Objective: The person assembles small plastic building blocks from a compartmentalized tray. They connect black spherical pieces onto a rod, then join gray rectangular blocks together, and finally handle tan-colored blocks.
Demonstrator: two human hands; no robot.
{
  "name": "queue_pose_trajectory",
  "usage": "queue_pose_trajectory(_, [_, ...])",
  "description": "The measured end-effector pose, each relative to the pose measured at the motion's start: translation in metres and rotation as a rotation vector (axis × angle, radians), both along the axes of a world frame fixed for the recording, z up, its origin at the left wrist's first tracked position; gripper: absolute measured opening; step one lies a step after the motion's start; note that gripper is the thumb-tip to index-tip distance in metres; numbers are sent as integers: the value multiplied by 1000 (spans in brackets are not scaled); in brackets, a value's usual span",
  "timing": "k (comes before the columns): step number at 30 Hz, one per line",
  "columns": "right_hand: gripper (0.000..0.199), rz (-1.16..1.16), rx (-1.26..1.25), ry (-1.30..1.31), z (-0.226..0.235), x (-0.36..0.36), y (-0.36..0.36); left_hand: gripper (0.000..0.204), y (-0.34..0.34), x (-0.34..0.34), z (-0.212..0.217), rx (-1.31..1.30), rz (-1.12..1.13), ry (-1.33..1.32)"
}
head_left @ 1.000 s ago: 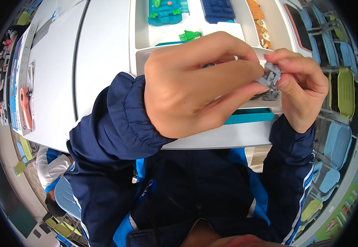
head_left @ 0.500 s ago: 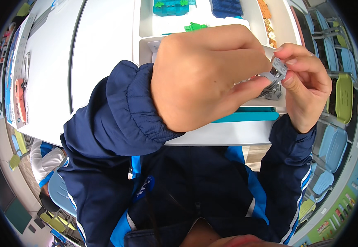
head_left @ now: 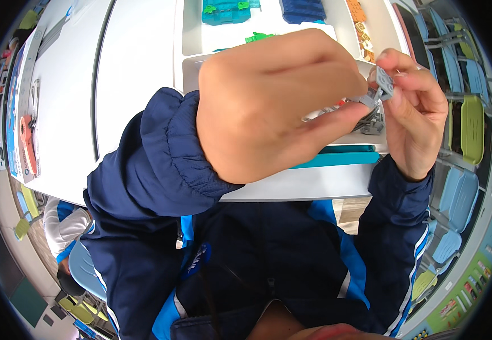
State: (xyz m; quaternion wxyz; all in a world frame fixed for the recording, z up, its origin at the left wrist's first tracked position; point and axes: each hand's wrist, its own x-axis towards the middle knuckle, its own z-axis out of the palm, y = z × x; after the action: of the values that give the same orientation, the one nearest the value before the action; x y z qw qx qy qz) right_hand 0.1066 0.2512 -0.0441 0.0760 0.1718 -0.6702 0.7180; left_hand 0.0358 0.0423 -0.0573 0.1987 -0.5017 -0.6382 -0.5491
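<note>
My left hand point(head_left: 268, 107) is raised close to the camera, fingers curled, its fingertips pinching a small grey plastic building piece point(head_left: 383, 85). My right hand point(head_left: 418, 113) grips the same grey piece from the right, thumb and fingers closed on it. Both hands hover above a white tray point(head_left: 189, 71) on the white table. More grey parts point(head_left: 370, 122) lie in the tray under the hands, mostly hidden by my left hand. Dark blue jacket sleeves cover both forearms.
A teal tray edge point(head_left: 342, 157) runs along the near side of the table. Further back lie a teal plate point(head_left: 223, 11), a green piece point(head_left: 257, 37), a blue plate point(head_left: 305, 8) and orange pieces point(head_left: 362, 25). A booklet with an orange tool point(head_left: 25, 136) sits left. Chairs point(head_left: 472, 119) stand right.
Both hands have stayed together on the grey piece and risen closer to the camera, drifting slightly right. The grip looks unchanged.
</note>
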Motion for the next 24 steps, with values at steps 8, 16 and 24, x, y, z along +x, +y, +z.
queue_pose_trajectory(8, [21, -169, 64, 125, 2, -2, -2, 20, -6, 14, 22, -136, -101, -515])
queue_pose_trajectory(16, [20, -49, 108, 163, 4, -1, -4, 17, -7, 5, 21, -179, -233, -566])
queue_pose_trajectory(24, [24, -203, 182, 317, 3, 1, -7, 19, -4, 4, 12, -91, -338, -609])
